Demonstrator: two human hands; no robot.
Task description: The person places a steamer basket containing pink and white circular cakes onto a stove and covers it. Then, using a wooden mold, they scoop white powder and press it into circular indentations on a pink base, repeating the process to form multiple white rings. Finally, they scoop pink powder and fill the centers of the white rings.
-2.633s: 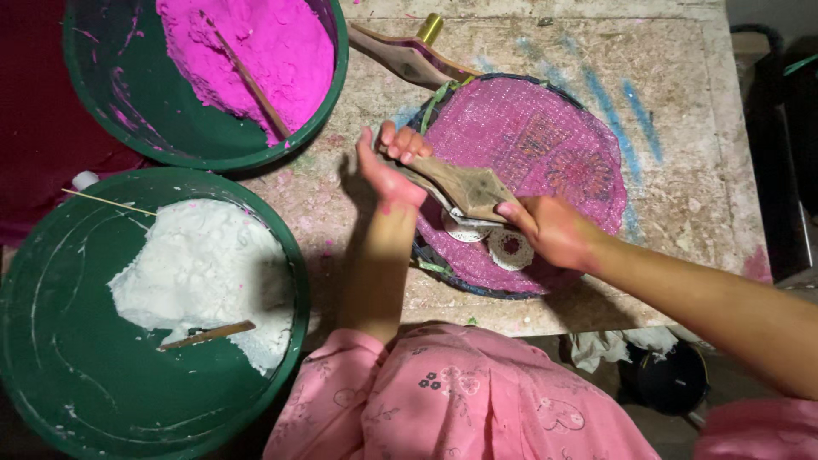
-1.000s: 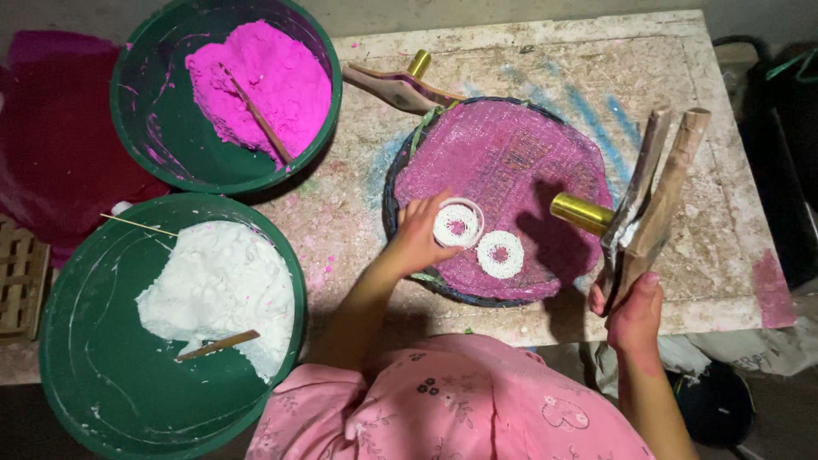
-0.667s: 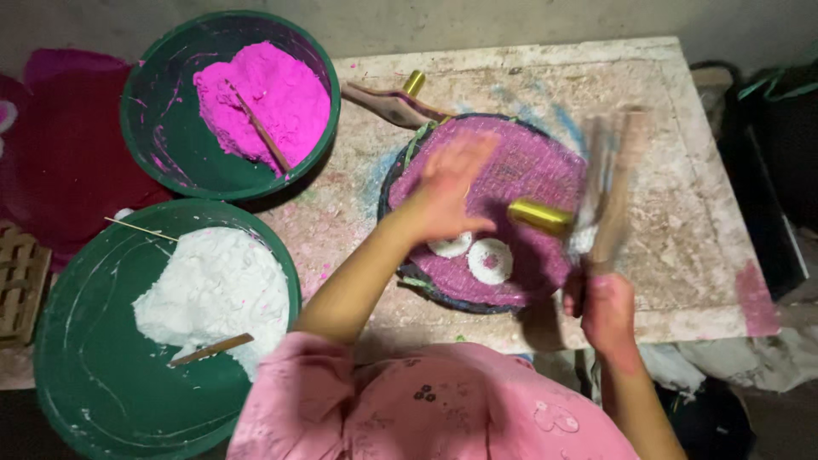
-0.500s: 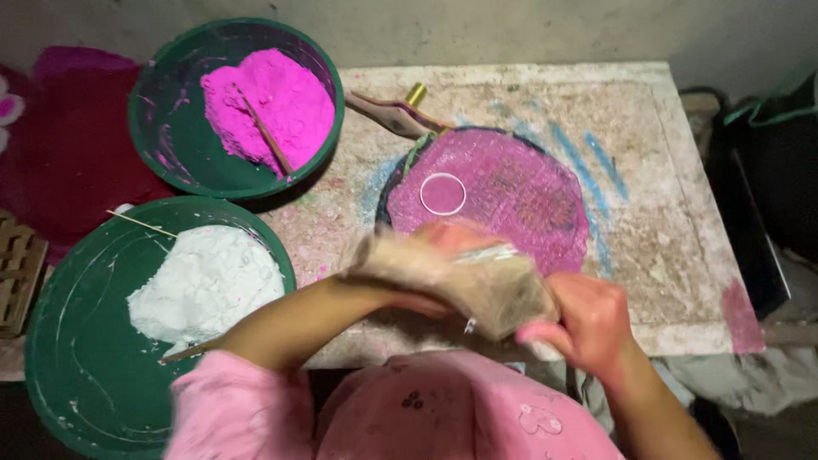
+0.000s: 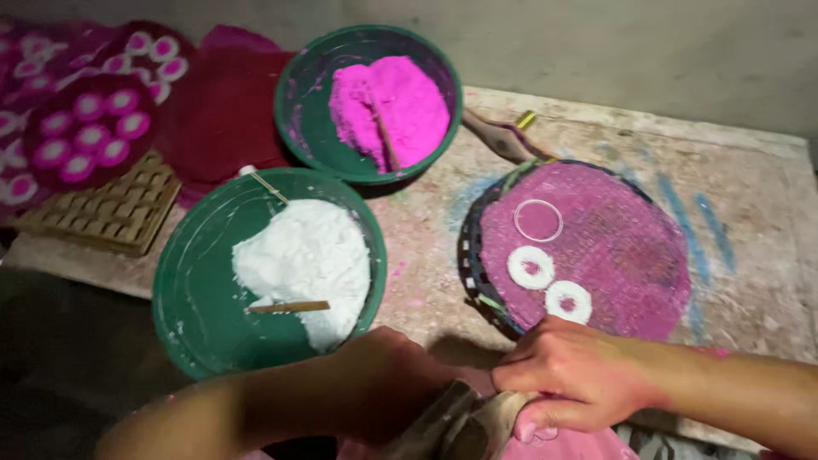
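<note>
Both hands are down at the near edge of the table, clamped on a hinged wooden mould (image 5: 464,426). The left hand (image 5: 383,396) wraps one leaf from the left and the right hand (image 5: 579,383) is curled over the other with fingers tucked under, so both are firmly closed on it.

The mould looks stiff and fairly solid, probably not light, and it's dusted with powder, so likely a bit slick. The long wooden leaves look like the sensible place to grip, squeezing from both sides as this person does.

The fragile bits are the pressed powder rings (image 5: 531,267) on the round pink tray (image 5: 648,255). Those look like they'd crumble at a touch, so lifting the tray by its rim seems safer.

Compared with half a second back, the tray now shows two filled white rings plus the thin outline ring (image 5: 538,220), where only the outline was in view. The mould has dropped lower and closer to the body. The basin of white powder (image 5: 196,290) and the basin of pink powder (image 5: 311,119) haven't moved.
</note>
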